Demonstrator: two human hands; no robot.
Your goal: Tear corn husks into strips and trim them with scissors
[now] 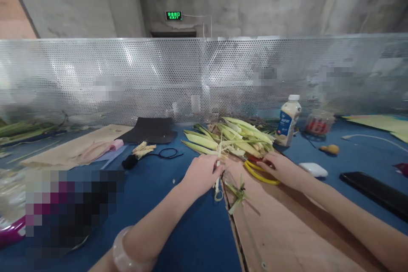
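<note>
My left hand [201, 174] is closed, pinching a pale leaf strip [218, 178] that curls down onto the cardboard sheet [287, 229]. My right hand [280, 168] rests with curled fingers on the yellow-handled scissors [259, 175] lying on that sheet. A pile of green and yellow leaf strips [234, 138] lies just beyond both hands. A small knotted green leaf piece [238, 193] sits on the cardboard below the hands.
A white bottle [288, 120], a clear box with red contents [318, 122], a white case [314, 169] and a black phone [374, 193] lie to the right. A black mat [149, 130], a black cord [159, 154] and brown paper [75, 146] are left. A perforated metal screen [204, 76] stands behind.
</note>
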